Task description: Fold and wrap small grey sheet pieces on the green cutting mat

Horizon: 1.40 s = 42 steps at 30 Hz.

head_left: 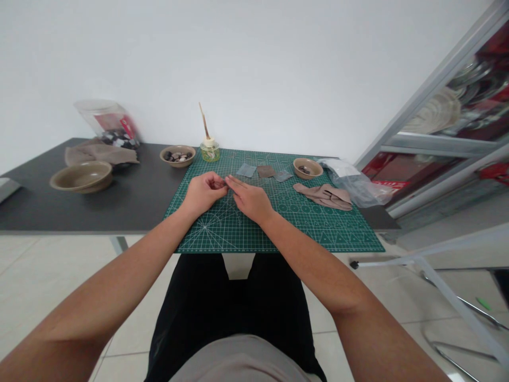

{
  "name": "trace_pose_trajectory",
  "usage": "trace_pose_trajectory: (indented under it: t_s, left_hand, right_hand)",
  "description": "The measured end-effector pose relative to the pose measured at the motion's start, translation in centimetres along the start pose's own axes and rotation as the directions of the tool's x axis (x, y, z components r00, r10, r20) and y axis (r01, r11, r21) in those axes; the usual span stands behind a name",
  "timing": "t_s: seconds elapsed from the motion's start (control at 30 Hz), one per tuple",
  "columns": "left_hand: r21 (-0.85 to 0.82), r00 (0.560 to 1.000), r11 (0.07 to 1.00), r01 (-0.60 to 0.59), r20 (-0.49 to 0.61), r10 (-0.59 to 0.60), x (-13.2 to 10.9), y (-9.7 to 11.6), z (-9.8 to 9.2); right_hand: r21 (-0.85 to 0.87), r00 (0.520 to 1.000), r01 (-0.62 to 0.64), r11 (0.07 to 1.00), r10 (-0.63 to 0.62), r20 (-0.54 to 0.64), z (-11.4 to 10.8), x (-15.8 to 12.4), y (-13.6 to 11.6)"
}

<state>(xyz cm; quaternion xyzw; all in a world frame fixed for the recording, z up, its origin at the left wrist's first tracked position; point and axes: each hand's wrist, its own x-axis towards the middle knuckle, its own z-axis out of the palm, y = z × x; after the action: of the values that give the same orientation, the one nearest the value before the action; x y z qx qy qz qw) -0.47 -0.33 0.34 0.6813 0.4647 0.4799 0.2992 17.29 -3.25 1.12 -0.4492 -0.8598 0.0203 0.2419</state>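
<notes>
Over the green cutting mat (278, 233), my left hand (203, 195) and my right hand (252, 201) meet at the fingertips. The left one is curled, its thumb and fingers pinched together. My right thumb and fingers are closed against the same spot. Whatever lies between them is too small or hidden to name. Just beyond my right hand lie three small squares: a grey-blue one (246, 170), a brown one (265, 171) and another greyish one (283, 176).
A bowl of dark and pale stones (177, 157) stands beside a small jar (210, 150) with a stick upright in it. To the right are a small bowl (308, 168), a crumpled cloth (326, 196) and a plastic bag (358, 183). A larger bowl (81, 178) sits left.
</notes>
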Motion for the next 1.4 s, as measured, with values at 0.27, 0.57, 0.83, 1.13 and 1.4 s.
trace_pose_trajectory:
  t_s: [0.27,0.57,0.83,1.13,1.4]
  left_hand:
    - [-0.019,1.000,1.000,0.009,-0.004,-0.009,-0.04,-0.12,0.04]
    - [0.083,1.000,0.996,0.008,-0.005,-0.007,-0.14,0.47,-0.19]
    - [0.031,1.000,0.999,0.031,-0.001,-0.031,-0.04,0.41,-0.17]
    - [-0.068,0.997,0.995,0.071,0.032,-0.068,0.11,0.34,-0.14]
    - [-0.255,0.996,0.962,0.094,0.033,-0.088,0.13,0.40,0.23]
  right_hand:
    - [-0.030,0.999,-0.035,0.999,0.034,-0.014,-0.01,-0.05,-0.08]
    - [-0.100,1.000,-0.004,0.995,0.006,0.017,0.12,-0.05,-0.37]
    - [-0.129,1.000,-0.014,0.992,0.015,0.004,0.24,-0.04,-0.22]
    - [-0.099,0.999,-0.035,0.994,0.035,-0.001,-0.19,-0.09,-0.39]
    - [0.039,0.998,-0.032,0.999,0.034,-0.047,-0.02,0.03,0.15]
